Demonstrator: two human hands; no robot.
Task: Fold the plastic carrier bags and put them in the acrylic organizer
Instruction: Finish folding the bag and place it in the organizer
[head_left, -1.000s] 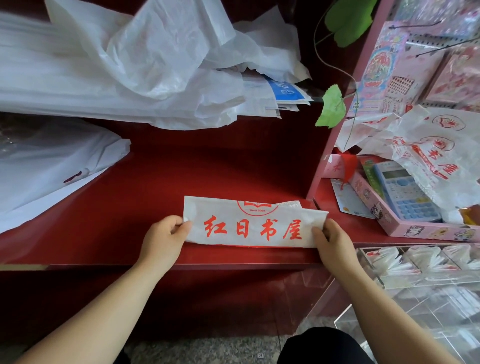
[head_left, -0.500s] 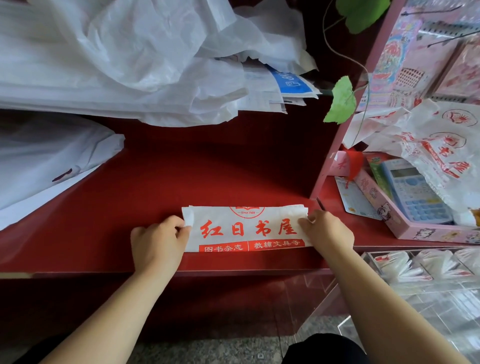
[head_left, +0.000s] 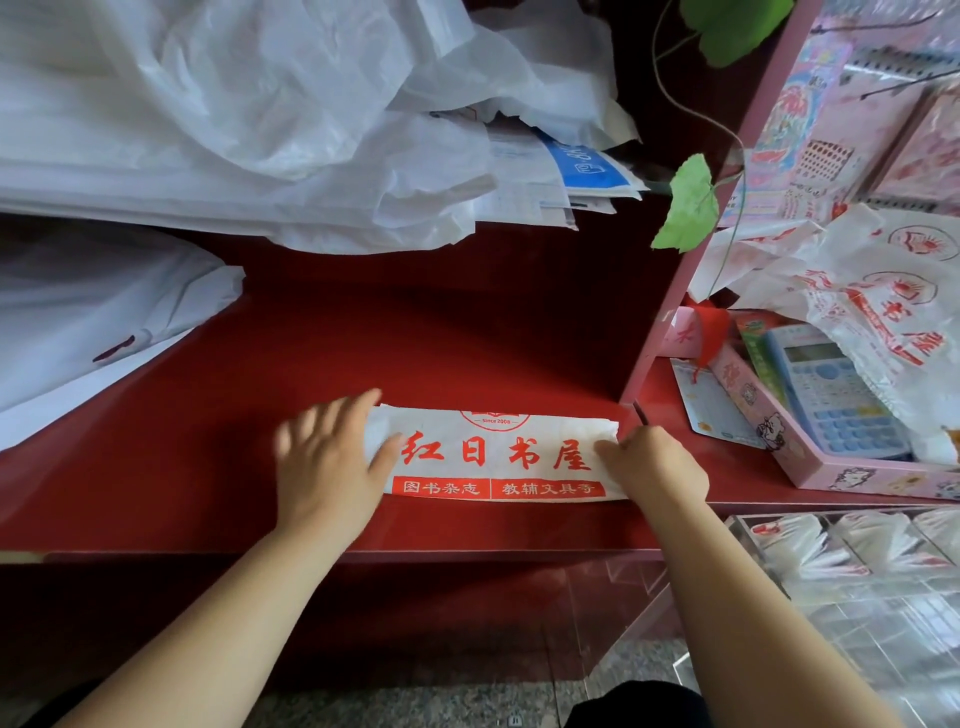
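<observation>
Down on the red counter (head_left: 467, 338), close to its front edge: folded carrier bag (head_left: 498, 452), already a long flat strip, red print facing up. Pressed at its left end by the left hand (head_left: 327, 462), fingers spread and straight, blurred with motion; held at its right end by the right hand (head_left: 654, 467), fingers curled onto the plastic, seemingly pinching it. Judged mid-fold, with the lengthwise folds done and the crosswise ones not yet begun. Next, probably: smooth out trapped air, bring one end over the other, keep the edges square against slipping and springing open. Then across to the acrylic organizer (head_left: 883, 639), low at the right, already holding folded bags in its compartments. Further out, more printed bags (head_left: 857, 301) lying loose above a calculator (head_left: 836, 395) — still to fold, by the look of it — and a heap of white plastic (head_left: 234, 130) at the back
</observation>
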